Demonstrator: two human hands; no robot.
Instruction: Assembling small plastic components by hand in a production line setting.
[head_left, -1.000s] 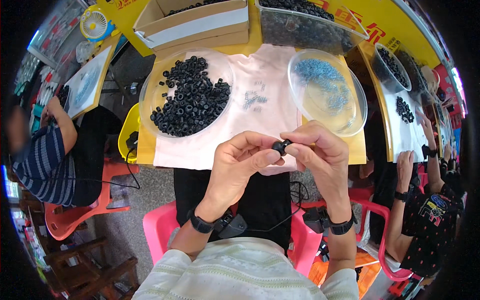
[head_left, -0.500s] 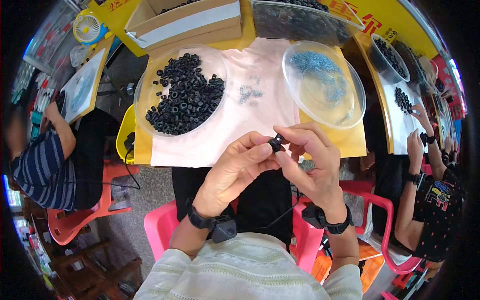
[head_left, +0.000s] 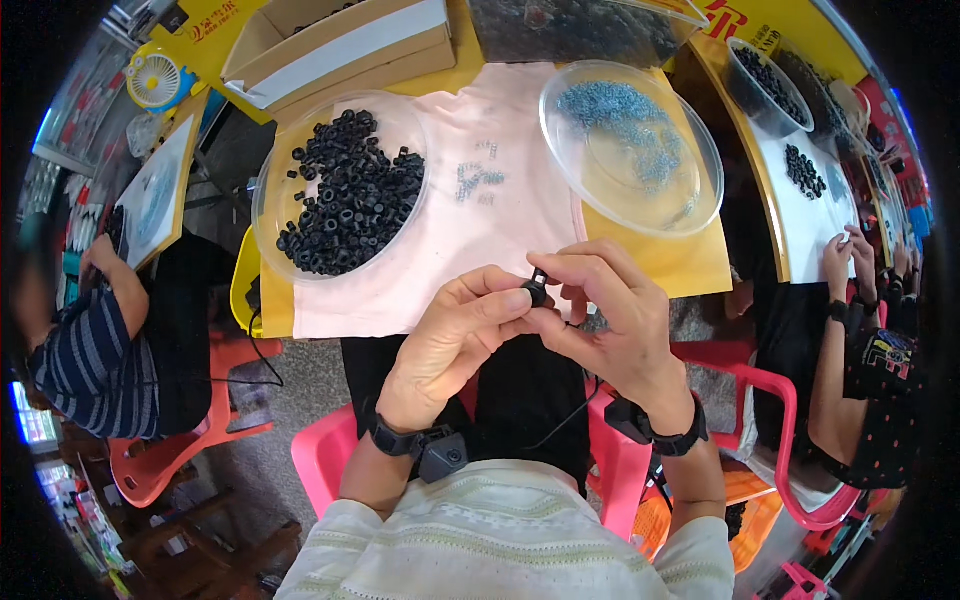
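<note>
Your left hand (head_left: 470,335) and right hand (head_left: 615,315) pinch one small black part (head_left: 537,291) between their fingers. Beyond the left ones sits a tub (head_left: 282,172) of black pieces (head_left: 350,205); beyond the right, a dish (head_left: 622,200) of bluish bits (head_left: 625,120).

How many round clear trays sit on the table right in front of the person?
2: the left tray holding black pieces, the right tray holding small bluish pieces.

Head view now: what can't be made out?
All in the head view:
Black part: far side, hidden by fingers.
Grey pieces: exact shape, too small.
Cardboard box: far side, cut off by top edge.
Clear bin: back rim, cut off by top edge.
</note>
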